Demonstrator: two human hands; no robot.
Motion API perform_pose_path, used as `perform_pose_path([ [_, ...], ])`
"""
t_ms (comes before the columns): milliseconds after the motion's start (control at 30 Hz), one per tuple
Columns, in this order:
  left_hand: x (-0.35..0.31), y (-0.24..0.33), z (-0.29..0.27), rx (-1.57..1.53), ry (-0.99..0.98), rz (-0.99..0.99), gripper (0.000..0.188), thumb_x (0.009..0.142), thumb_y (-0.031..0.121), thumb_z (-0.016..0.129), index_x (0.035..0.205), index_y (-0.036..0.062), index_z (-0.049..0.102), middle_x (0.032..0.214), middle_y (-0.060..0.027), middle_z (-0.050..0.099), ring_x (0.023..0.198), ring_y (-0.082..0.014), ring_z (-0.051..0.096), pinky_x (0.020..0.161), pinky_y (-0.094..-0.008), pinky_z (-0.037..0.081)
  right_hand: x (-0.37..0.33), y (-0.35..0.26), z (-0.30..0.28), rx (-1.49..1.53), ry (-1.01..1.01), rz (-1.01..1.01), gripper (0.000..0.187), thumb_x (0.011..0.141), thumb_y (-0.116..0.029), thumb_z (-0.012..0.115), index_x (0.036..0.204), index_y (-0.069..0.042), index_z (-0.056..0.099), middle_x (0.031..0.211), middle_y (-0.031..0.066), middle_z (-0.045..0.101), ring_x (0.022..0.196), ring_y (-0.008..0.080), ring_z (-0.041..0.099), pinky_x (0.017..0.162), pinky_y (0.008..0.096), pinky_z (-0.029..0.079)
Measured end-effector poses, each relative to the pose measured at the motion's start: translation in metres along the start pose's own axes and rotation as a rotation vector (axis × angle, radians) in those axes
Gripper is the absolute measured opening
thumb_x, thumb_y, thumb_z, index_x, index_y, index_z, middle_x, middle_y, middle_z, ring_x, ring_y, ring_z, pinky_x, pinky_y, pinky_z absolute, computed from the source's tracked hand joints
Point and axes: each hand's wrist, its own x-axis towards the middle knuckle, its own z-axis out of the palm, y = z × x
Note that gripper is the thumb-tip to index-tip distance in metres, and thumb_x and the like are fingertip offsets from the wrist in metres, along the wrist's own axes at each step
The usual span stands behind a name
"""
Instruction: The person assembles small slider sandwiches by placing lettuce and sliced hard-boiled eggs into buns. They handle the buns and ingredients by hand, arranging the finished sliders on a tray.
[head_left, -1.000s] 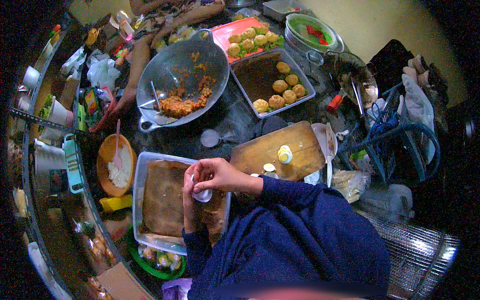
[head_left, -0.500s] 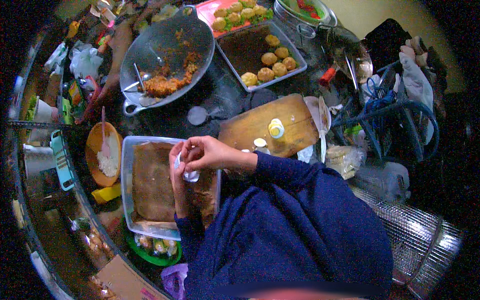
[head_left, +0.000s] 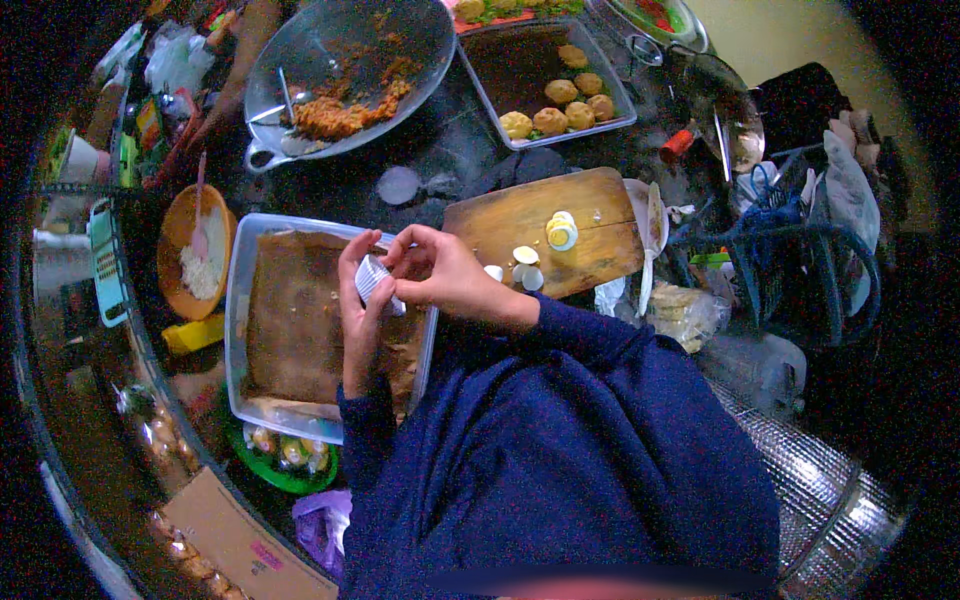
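Head view shows pleated paper (head_left: 371, 277) between both hands (head_left: 457, 284).

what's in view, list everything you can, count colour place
pleated paper: count unclear, white, centre
lined box: one, clear, centre left
cutting board: one, brown, right of centre
egg slices: several, white and yellow, on cutting board
wok: one, grey, upper left
crumbly food: one heap, orange, in wok
far box: one, clear, top centre
buns: several, golden, in far box
bowl: one, orange, left
tray: one, green, lower left
cardboard: one, brown, lower left
basket: one, blue, right
foil sheet: one, silver, lower right
left hand: one, navy sleeve, gripping paper
right hand: one, navy sleeve, at paper
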Motion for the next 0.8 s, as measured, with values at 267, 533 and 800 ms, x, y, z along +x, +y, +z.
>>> perform_pose_path([
  [267, -0.003, 0.0, 0.001, -0.026, -0.016, -0.067, 0.063, 0.084, 0.027, 0.061, 0.137, 0.0029, 0.035, 0.135, -0.0137, 0.042, 0.121, -0.0236, 0.045, 0.102, -0.0373, 0.038, -0.014, -0.003, -0.014, 0.18, -0.029, -0.003, 0.034, 0.081, -0.003, 0.069, 0.109, -0.004, 0.049, 0.097, 0.0064, 0.064, 0.091, 0.0123, 0.062, 0.077, 0.0256, 0.05],
  [533, 0.005, -0.022, -0.003, -0.364, -0.098, -0.132, 0.081, 0.077, 0.034, 0.066, 0.141, 0.0037, 0.026, 0.137, -0.0192, 0.037, 0.119, -0.0279, 0.048, 0.102, -0.04, 0.043, -0.004, 0.017, -0.004, 0.34, -0.182, 0.045, 0.042, 0.081, -0.005, 0.073, 0.114, -0.005, 0.047, 0.099, 0.0065, 0.064, 0.092, 0.0144, 0.063, 0.08, 0.0281, 0.053],
  [800, 0.004, -0.028, -0.003, -0.357, -0.09, -0.161, 0.085, 0.074, 0.032, 0.069, 0.141, 0.0042, 0.025, 0.138, -0.0185, 0.037, 0.122, -0.028, 0.046, 0.103, -0.0401, 0.04, -0.001, 0.011, -0.01, 0.298, -0.195, 0.114, 0.041, 0.081, -0.006, 0.074, 0.112, -0.004, 0.049, 0.096, 0.0058, 0.063, 0.091, 0.0135, 0.063, 0.08, 0.0273, 0.052],
])
